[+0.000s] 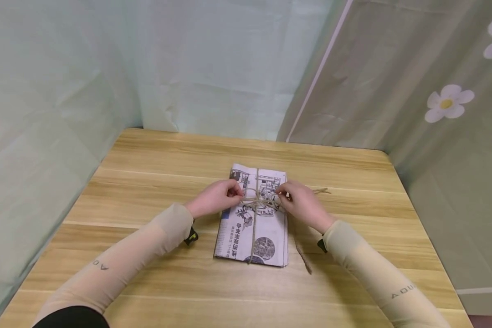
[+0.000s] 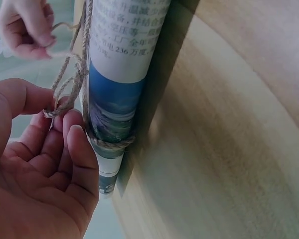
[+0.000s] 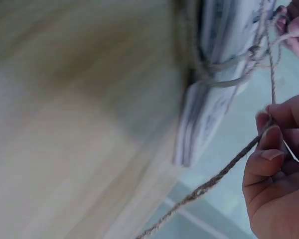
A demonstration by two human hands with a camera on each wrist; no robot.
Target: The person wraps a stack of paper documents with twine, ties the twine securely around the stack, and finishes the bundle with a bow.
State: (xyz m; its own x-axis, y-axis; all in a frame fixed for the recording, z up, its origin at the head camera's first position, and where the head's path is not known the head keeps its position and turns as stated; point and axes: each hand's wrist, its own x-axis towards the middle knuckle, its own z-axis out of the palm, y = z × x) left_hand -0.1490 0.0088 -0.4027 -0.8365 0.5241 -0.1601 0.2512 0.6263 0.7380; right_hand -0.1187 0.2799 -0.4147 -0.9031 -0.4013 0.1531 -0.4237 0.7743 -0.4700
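Note:
A folded stack of newspaper (image 1: 266,237) lies on the table, bound lengthwise and crosswise with brown twine (image 1: 253,232). At the crossing in its middle sits a knot with loops. My left hand (image 1: 219,197) pinches a twine loop (image 2: 65,102) between thumb and fingertips, just left of the knot. On the other side, my right hand (image 1: 300,203) pinches a strand of twine (image 3: 229,167) between thumb and forefinger. In the right wrist view that strand runs on past the fingers as a loose tail. The knot itself is partly hidden among the loops.
The wooden table (image 1: 156,273) extends around the bundle. One loose twine end (image 1: 305,262) lies right of the newspaper, and another twine end (image 1: 321,190) sticks out beyond the right hand. Pale curtains (image 1: 229,68) hang behind the table and along its sides.

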